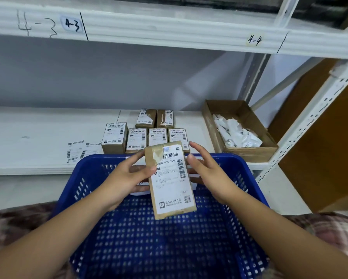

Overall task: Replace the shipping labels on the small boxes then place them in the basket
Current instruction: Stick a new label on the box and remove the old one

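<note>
Your left hand (128, 179) pinches a labelled small box (172, 184) above the blue basket (84, 174); your right hand (206, 172) is spread at its 3 o'clock edge. More boxes (137, 138) sit on the shelf (38, 137) at 12 o'clock.

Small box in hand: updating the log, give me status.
Left hand grips small box above blue basket. Right hand open beside it. Six boxes on shelf. Nothing blocking.
</note>
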`<action>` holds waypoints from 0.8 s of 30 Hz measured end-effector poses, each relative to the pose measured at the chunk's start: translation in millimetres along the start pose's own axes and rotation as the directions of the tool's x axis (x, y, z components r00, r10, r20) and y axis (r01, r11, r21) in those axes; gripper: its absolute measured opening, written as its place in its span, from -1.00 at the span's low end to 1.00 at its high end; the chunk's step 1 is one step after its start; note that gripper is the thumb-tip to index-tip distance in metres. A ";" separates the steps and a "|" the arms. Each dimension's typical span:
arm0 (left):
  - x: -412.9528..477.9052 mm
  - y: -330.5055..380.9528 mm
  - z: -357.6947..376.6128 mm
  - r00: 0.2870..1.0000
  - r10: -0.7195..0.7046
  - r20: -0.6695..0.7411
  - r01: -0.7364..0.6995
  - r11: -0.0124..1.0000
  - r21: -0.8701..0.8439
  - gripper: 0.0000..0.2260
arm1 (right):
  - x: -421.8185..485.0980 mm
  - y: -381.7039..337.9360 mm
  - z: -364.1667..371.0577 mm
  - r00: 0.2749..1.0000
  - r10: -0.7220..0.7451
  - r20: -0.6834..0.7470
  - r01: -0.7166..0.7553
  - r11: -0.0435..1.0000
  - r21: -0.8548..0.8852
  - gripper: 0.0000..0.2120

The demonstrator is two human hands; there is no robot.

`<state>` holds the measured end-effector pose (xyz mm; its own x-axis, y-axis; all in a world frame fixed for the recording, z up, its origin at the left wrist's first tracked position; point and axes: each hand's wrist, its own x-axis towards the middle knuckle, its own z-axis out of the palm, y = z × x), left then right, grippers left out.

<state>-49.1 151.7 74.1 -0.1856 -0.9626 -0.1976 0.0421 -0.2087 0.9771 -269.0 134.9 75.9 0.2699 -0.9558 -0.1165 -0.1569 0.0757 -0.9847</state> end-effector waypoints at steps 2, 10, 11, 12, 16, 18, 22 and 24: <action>1.0 -4.0 4.4 1.000 -0.007 0.019 0.007 1.000 0.004 -0.50 | 0.4 4.0 0.0 0.998 0.057 0.040 -0.061 0.993 0.104 -0.22; 5.2 -26.3 17.0 0.948 0.284 -0.144 -0.181 0.852 0.491 -0.43 | 1.9 25.4 9.4 0.990 0.129 0.049 -0.135 0.977 0.165 -0.50; 3.9 -26.6 18.7 0.926 0.359 -0.118 -0.236 0.792 0.563 -0.45 | 2.1 29.3 12.5 0.990 0.135 0.042 -0.140 0.976 0.164 -0.48; 3.6 -27.5 20.3 0.907 0.411 -0.095 -0.274 0.745 0.608 -0.48 | 2.2 32.6 15.8 0.990 0.133 0.037 -0.138 0.977 0.165 -0.45; 5.1 -31.0 24.5 0.883 0.459 -0.098 -0.282 0.686 0.671 -0.60 | 3.3 41.8 25.1 0.993 0.119 0.014 -0.120 0.982 0.148 -0.37; 4.9 -32.7 25.1 0.882 0.459 -0.108 -0.281 0.696 0.661 -0.61 | 3.8 44.7 26.7 0.994 0.109 -0.004 -0.108 0.987 0.116 -0.37; 2.7 -33.1 26.5 0.876 0.467 -0.119 -0.267 0.677 0.686 -0.65 | 0.4 43.9 27.7 0.997 0.082 0.009 -0.082 0.996 0.041 -0.36; 1.9 -32.4 28.3 0.869 0.477 -0.131 -0.269 0.678 0.685 -0.69 | -2.5 42.7 28.7 0.997 0.070 0.020 -0.070 0.998 -0.004 -0.38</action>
<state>-78.7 161.6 44.3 -0.0127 -0.9587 0.2843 -0.5936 0.2360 0.7694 -249.1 148.7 30.5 0.2771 -0.9424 -0.1873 -0.1792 0.1408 -0.9737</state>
